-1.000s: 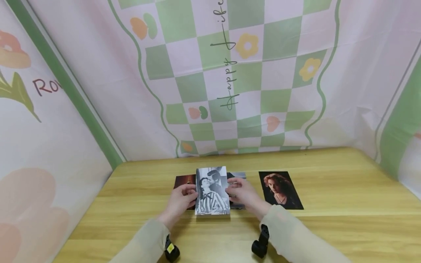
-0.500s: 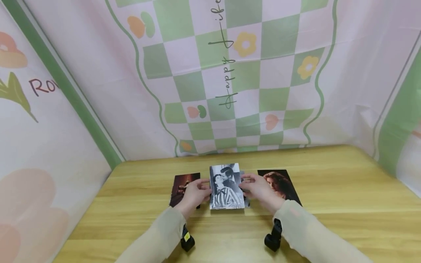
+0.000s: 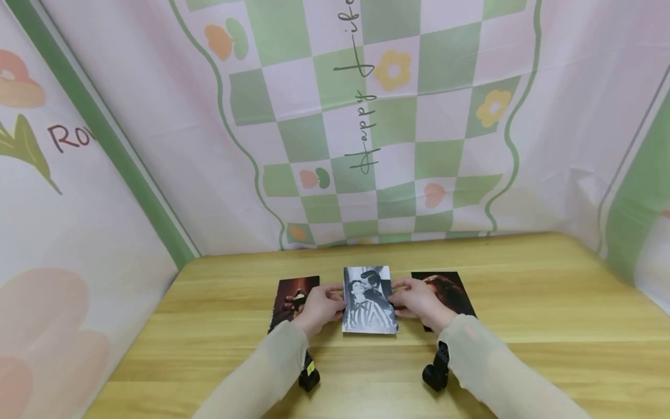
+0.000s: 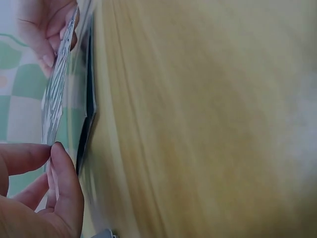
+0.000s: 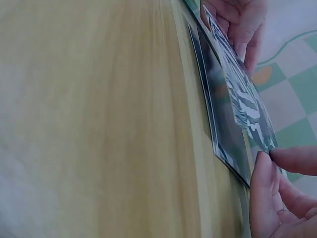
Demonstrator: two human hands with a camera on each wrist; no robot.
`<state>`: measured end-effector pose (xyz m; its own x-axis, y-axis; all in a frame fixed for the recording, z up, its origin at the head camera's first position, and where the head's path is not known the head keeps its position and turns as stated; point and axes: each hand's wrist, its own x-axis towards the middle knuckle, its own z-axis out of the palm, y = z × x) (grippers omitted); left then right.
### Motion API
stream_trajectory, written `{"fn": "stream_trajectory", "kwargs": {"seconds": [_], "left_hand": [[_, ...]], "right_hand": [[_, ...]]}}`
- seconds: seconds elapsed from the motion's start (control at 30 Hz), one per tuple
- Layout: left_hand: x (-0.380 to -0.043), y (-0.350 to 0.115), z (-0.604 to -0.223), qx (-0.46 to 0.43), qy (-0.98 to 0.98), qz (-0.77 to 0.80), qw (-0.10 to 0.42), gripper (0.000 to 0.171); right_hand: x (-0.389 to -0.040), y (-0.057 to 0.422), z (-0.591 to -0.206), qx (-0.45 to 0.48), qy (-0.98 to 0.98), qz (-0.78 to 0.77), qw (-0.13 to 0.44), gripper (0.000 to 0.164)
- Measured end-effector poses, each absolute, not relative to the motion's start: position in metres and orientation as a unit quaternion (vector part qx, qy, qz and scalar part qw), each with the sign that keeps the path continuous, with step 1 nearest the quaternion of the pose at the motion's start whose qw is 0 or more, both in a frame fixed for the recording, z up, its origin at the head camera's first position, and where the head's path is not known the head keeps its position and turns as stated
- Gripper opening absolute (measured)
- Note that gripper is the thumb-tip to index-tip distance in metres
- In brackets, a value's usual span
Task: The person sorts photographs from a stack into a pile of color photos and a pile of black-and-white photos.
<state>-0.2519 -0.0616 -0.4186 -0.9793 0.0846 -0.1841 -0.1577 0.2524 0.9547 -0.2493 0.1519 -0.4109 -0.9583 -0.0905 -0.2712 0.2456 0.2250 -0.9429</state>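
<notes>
The left hand (image 3: 321, 306) pinches the left edge of the photo (image 3: 369, 302); the right hand (image 3: 420, 301) pinches its right edge. Both forearms (image 3: 262, 372) slant in from its near side.

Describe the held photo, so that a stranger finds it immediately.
Start at the wooden table. Above it, the left hand and right hand pinch this photo. Unlike the dark photos beside it, it is lifted, with black-and-white stripes.

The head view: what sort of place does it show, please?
Probably a small indoor booth: a wooden table stands before a creased, checked cloth, and a flowered panel rises at the left.
</notes>
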Motion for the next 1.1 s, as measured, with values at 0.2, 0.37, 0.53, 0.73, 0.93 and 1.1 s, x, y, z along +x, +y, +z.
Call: {"fn": "stream_trajectory", "kwargs": {"seconds": [0.2,0.37,0.53,0.73,0.93,1.1], "left_hand": [[-0.255,-0.056,-0.422,-0.012,0.800,0.591,0.099,0.043],[-0.254,-0.053,-0.422,-0.001,0.810,0.577,0.103,0.044],[-0.253,-0.050,-0.421,0.001,0.823,0.560,0.093,0.043],[-0.254,-0.050,-0.419,0.009,0.836,0.541,0.091,0.042],[-0.254,-0.051,-0.419,0.018,0.840,0.535,0.095,0.043],[-0.255,-0.052,-0.420,0.015,0.843,0.530,0.095,0.043]], "right_hand": [[-0.254,0.156,-0.413,0.053,0.785,-0.601,0.136,0.038],[-0.257,0.159,-0.412,0.048,0.801,-0.583,0.129,0.039],[-0.257,0.159,-0.412,0.041,0.807,-0.575,0.127,0.040],[-0.259,0.158,-0.413,0.048,0.816,-0.563,0.120,0.038],[-0.260,0.156,-0.415,0.048,0.828,-0.548,0.109,0.037],[-0.259,0.153,-0.412,0.047,0.838,-0.533,0.109,0.037]]}}
